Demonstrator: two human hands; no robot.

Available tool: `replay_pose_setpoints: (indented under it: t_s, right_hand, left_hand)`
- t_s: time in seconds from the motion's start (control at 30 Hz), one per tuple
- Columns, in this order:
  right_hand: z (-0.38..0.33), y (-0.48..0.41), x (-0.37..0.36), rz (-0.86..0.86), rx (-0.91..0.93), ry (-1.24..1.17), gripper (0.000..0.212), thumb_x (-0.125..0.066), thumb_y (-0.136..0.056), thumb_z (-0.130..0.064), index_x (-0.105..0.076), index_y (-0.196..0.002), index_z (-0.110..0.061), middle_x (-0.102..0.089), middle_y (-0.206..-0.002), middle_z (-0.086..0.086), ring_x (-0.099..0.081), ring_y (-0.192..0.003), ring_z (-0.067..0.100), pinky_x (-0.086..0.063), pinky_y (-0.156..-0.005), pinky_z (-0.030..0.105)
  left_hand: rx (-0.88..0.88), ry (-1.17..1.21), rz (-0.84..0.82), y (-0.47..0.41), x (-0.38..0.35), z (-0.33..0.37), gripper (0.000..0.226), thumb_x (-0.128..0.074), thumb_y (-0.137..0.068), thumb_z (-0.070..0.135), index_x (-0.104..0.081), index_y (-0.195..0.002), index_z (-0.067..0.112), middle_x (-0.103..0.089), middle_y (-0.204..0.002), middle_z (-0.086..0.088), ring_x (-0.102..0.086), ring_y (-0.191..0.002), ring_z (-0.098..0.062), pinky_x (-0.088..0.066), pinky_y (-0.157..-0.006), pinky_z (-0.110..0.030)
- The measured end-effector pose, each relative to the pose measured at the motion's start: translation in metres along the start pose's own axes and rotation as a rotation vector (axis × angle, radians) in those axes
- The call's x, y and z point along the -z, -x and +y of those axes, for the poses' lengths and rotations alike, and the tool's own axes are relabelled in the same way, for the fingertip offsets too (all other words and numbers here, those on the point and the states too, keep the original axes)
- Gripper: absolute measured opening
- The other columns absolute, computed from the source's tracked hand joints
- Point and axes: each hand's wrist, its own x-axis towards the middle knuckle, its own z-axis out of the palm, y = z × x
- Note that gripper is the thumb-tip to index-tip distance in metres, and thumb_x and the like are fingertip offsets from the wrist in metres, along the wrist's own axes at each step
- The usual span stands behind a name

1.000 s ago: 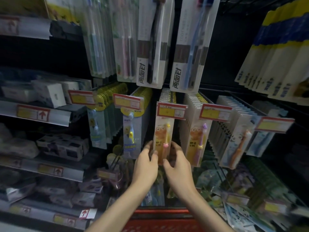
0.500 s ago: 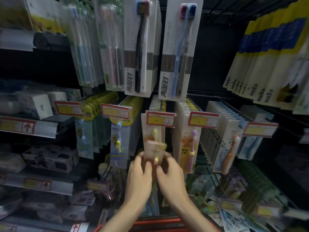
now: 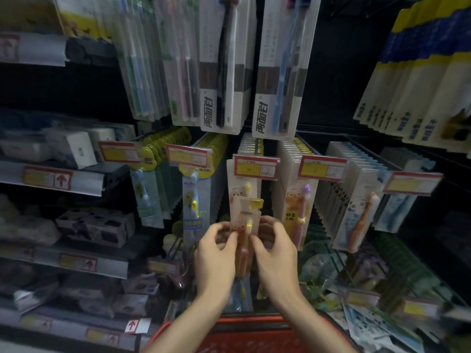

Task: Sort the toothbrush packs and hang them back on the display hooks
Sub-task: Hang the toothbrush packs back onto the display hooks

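Orange kids' toothbrush pack (image 3: 245, 220) upright, pinched between both hands; just below hook row of matching packs (image 3: 248, 159).

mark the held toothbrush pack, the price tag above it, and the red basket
held toothbrush pack (image 3: 245, 214): head view, upper card face.
price tag (image 3: 248, 169): head view, yellow panel.
red basket (image 3: 251, 321): head view, far rim.

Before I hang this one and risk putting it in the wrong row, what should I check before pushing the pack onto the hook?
1. Grip: left hand and right hand both pinch the held pack: ok.
2. Row match: the yellow-brush row directly behind looks like the same design: ok.
3. Orientation: pack upright, top tab uppermost: ok.
4. Height: the tab sits below the price tag, not yet level with it: not ok.
5. Tab hole intact: blurred, cannot tell.
6. Room left in that row: cannot tell.
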Motion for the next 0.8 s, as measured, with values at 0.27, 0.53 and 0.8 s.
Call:
replay_pose_setpoints:
  t_s: [0.27, 0.53, 0.8]
  right_hand:
    - [0.002, 0.004, 0.007, 0.034, 0.064, 0.124, 0.012, -0.07, -0.098, -0.021, -0.069, -0.108, -0.028, -0.067, -0.104, -0.011, -0.063, -0.096, -0.005, -0.053, -0.084, 0.015]
    - [-0.001, 0.009, 0.007, -0.016, 0.049, 0.019, 0.013, -0.066, -0.1, -0.013, -0.067, -0.099, -0.026, -0.073, -0.09, -0.013, -0.07, -0.086, 0.0, -0.056, -0.074, 0.018]
    - [-0.004, 0.01, 0.012, -0.04, 0.034, 0.016, 0.009, -0.066, -0.1, -0.006, -0.067, -0.099, -0.015, -0.072, -0.088, -0.007, -0.068, -0.081, -0.007, -0.049, -0.066, 0.004]
  left_hand:
    - [-0.072, -0.048, -0.052, 0.004, 0.003, 0.003, 0.014, -0.059, -0.104, 0.032, -0.073, -0.106, 0.034, -0.077, -0.089, 0.016, -0.073, -0.082, 0.0, -0.06, -0.076, -0.03]
    - [-0.098, 0.054, -0.107, -0.008, 0.0, 0.014, 0.016, -0.054, -0.105, 0.039, -0.068, -0.112, 0.036, -0.076, -0.1, 0.013, -0.073, -0.094, -0.004, -0.06, -0.082, -0.028]
    - [-0.085, 0.138, 0.014, -0.023, -0.007, 0.033, 0.023, -0.063, -0.101, 0.029, -0.06, -0.123, 0.033, -0.072, -0.102, 0.011, -0.069, -0.095, -0.005, -0.05, -0.057, -0.009]
